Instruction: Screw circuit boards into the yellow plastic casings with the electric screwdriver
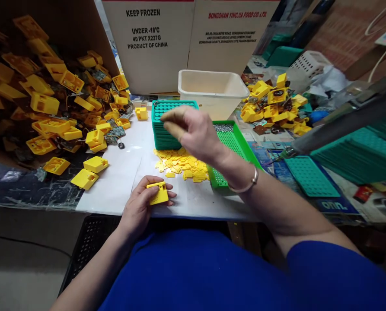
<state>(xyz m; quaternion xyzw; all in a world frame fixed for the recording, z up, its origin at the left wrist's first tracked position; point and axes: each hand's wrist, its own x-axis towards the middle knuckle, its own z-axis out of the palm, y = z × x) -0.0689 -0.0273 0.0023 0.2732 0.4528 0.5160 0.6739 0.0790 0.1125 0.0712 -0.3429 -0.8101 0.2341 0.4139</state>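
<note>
A small yellow plastic casing (pixel 159 197), with a patch of tiny holes on its face, is gripped between thumb and fingers of my left hand (pixel 137 205) near the table's front edge. Over a stack of teal trays (pixel 167 136) with round pockets hovers my right hand (pixel 196 131), thumb and fingertips brought together. Whatever those fingertips hold, if anything, is too small to make out. Below the right hand lies a pile of flat yellow plastic pieces (pixel 183 165). Beside it a green perforated basket (pixel 251 156) contains small shiny metal parts (pixel 223 128).
Many yellow casings (pixel 46 101) with wires and boards spill from a carton on the left. A cream bin (pixel 212 93) stands behind the trays. More casings (pixel 273 103) are heaped at right, where a dark tool arm (pixel 342 112) slants across teal trays (pixel 312 175).
</note>
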